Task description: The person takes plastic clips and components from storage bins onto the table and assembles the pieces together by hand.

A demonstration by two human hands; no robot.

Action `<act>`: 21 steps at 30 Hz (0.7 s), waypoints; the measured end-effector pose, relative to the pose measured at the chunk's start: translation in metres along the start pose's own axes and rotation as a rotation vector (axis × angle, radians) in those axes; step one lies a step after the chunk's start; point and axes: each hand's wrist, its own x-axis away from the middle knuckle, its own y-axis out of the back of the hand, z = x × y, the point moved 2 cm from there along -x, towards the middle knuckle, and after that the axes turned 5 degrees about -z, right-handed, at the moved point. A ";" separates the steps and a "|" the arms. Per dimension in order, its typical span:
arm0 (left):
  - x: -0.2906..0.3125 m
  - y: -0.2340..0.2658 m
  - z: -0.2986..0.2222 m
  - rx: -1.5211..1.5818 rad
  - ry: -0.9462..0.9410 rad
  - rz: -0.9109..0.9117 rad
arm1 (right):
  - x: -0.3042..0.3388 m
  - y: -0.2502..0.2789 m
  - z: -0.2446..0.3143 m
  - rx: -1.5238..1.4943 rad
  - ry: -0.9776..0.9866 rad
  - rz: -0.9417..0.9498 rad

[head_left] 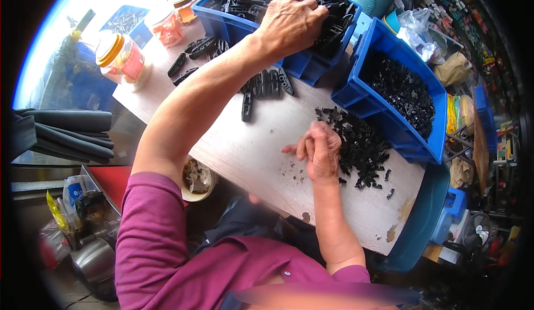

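The left hand (295, 22), fingertips hidden so I cannot tell their grip, is over black clips (239, 5) in a blue bin (222, 25), its forearm (206, 87) blocking some table (261, 160), while the right hand (321, 151), fingers curled, grip unclear, is beside small black pieces (364, 154).

Long black slotted parts (236, 1) lie jumbled in a blue bin (308, 69) at twelve o'clock; below it, several sit side by side on the pale table (239, 146), others loosely grouped at eleven. Small jagged black pieces (361, 151) spread in a heap at three o'clock, a few strays at four
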 end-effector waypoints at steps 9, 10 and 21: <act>0.049 0.032 0.017 0.147 0.102 -0.302 | -0.003 -0.004 0.002 0.117 -0.052 0.065; 0.063 0.033 0.013 0.111 0.190 -0.449 | -0.004 -0.005 0.003 0.018 -0.029 -0.070; 0.133 0.029 0.024 0.120 0.443 -0.324 | -0.003 -0.006 -0.001 -0.150 0.043 -0.182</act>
